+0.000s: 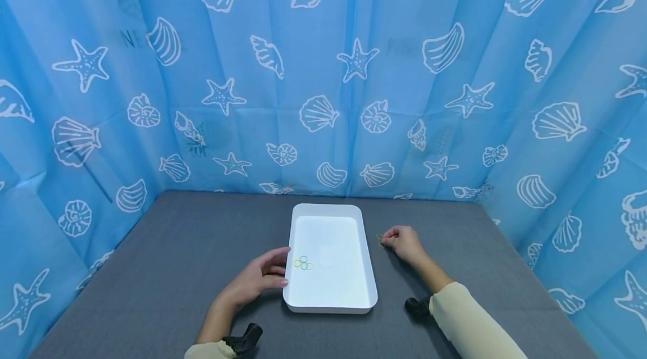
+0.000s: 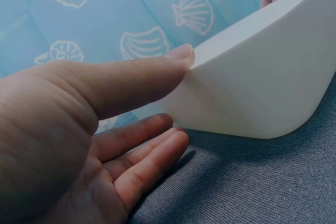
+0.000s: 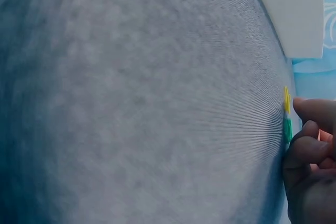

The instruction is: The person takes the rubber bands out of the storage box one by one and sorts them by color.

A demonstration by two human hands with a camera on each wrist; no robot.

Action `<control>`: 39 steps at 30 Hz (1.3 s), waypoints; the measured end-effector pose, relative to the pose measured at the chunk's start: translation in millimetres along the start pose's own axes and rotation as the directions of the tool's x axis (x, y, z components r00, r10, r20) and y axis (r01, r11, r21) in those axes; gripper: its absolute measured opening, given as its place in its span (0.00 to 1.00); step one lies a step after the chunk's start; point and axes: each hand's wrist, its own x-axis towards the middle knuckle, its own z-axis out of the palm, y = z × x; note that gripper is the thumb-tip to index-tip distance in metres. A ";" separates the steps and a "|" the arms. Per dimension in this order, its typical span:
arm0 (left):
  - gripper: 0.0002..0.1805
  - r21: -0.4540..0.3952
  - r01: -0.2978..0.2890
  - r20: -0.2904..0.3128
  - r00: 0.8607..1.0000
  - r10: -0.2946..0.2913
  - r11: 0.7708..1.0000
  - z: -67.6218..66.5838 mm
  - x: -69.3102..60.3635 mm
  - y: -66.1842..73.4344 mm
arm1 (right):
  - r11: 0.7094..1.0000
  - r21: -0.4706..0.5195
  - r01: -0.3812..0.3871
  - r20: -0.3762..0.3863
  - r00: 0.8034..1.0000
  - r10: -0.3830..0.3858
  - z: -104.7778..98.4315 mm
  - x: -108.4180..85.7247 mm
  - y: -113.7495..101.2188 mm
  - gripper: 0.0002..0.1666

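A yellow ring (image 3: 287, 99) and a green ring (image 3: 288, 130) are seen just ahead of the right hand's (image 1: 402, 242) bent fingertips; whether either is pinched cannot be told. Being so thin and close to the grey table (image 1: 434, 224), they could be missed, or only one lifted. The white tray (image 1: 333, 241), left of that hand, is touched at its near-side wall by the left hand (image 1: 253, 281), fingers spread and unclamped; through an uneven push the tray could be slid, and the small rings (image 1: 304, 262) inside shifted.
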 end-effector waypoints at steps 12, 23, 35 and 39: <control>0.39 -0.007 0.012 -0.003 1.000 -0.012 1.000 -0.2 -0.2 1.1 | 0.986 0.108 -0.126 -0.023 0.991 0.129 0.8 2.6 -1.8 0.04; 0.39 -0.013 0.009 0.000 1.000 -0.009 1.000 -0.4 0.1 0.0 | 0.972 0.189 -0.137 -0.070 0.986 0.153 -1.8 6.7 -29.4 0.06; 0.39 -0.014 0.012 -0.005 1.000 -0.012 1.000 0.2 0.1 0.3 | 0.978 0.132 -0.159 -0.035 0.986 0.165 1.1 19.9 -63.2 0.08; 0.39 -0.010 0.011 -0.008 1.000 -0.011 1.000 0.1 0.4 -0.2 | 0.984 0.071 -0.166 -0.002 0.986 0.166 4.9 30.0 -73.0 0.07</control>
